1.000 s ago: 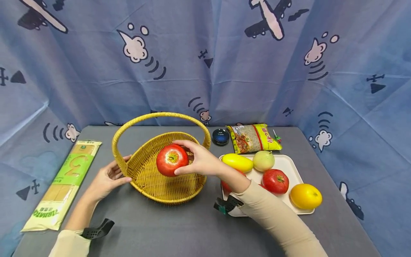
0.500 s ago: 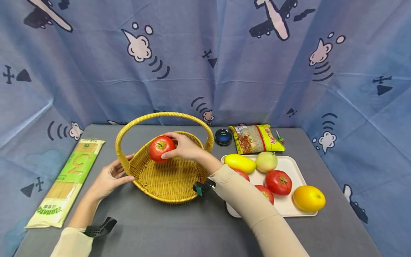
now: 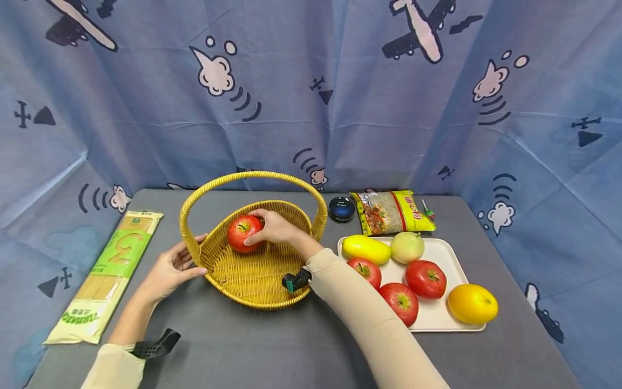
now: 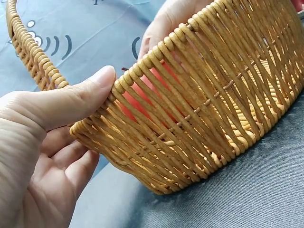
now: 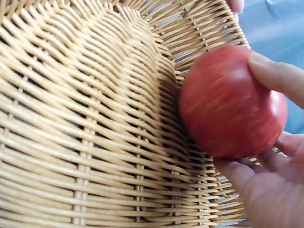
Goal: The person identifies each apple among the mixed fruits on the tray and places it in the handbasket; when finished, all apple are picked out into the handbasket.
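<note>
A: What is at the left?
B: The left hand grips the wicker basket rim at nine o'clock, thumb on top.
A: And to the right?
B: The right hand fingers hold a red apple inside the basket, against its far wall, at eleven o'clock.

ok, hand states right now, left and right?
Left hand: grips the basket rim, thumb on top.
Right hand: holds the red apple inside the basket.
</note>
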`<state>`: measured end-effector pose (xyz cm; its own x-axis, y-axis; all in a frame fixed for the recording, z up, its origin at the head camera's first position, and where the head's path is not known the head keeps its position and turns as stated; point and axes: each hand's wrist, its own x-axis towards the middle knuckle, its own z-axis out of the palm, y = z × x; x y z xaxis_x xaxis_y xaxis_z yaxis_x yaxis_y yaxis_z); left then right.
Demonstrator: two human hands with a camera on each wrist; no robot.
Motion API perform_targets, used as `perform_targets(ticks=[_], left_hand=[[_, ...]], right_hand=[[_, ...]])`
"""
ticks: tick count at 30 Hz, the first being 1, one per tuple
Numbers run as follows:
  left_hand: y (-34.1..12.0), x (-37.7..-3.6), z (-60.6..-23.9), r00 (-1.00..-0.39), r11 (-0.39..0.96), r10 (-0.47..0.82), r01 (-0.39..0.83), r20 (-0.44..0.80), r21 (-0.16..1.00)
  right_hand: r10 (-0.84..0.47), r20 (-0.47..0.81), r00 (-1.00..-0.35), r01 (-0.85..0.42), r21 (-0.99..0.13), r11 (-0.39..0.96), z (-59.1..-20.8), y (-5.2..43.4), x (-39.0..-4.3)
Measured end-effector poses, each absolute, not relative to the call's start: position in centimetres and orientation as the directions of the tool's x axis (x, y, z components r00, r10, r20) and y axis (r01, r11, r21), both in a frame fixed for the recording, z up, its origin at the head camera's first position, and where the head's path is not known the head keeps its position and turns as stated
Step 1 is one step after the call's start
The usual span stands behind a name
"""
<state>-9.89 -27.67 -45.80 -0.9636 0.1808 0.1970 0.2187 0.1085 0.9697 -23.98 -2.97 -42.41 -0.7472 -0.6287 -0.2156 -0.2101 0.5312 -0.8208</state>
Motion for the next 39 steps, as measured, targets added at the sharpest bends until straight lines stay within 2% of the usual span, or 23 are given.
perform_targets(ticks=[11,19,30,39], left_hand=[[-27.7,-9.9,-45.9,-0.963,0.129,0.186,0.219,0.193,0.967],[-27.5,-9.8,-45.8,-0.963,0.136,0.190,0.219,0.192,0.966],[-27.8,-9.8,-45.9,-0.958,0.110,0.192,0.236,0.212,0.966],[-27.6,-9.7,-45.6,-0.957,0.092,0.200,0.232,0.210,0.968]], right_hand=[[-0.640,-0.298,-0.709,-0.167,-0.810,0.563,-43.1,-2.7,-24.0],[-0.665,-0.294,-0.686,-0.174,-0.821,0.543,-43.0,-2.5,-23.7],[-0.694,-0.170,-0.699,-0.228,-0.868,0.442,-42.0,-1.5,-23.5],[-0.758,-0.077,-0.648,-0.254,-0.916,0.310,-39.7,-0.1,-22.0]])
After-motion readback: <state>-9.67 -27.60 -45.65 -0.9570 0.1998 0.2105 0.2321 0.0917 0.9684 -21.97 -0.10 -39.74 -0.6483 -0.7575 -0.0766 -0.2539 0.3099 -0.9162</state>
